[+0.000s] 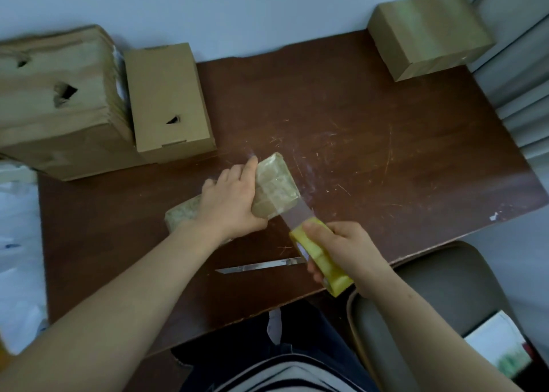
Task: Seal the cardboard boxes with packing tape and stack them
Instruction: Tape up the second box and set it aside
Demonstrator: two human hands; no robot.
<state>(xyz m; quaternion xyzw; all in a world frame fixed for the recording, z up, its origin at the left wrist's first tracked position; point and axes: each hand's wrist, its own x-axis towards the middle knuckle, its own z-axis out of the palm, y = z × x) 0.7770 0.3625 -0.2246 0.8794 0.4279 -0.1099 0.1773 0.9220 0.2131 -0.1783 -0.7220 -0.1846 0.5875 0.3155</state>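
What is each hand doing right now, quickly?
Left hand: grips the small tape-wrapped box.
Right hand: grips the yellow tape roll, its tape strip stretched to the box.

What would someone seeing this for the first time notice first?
Mid-table, the left hand grips a small tape-wrapped box and the right hand grips a yellow tape roll, a clear strip stretched between them. A bare blade lies on the table nearer the person; cardboard boxes stand far left, another carton far right.
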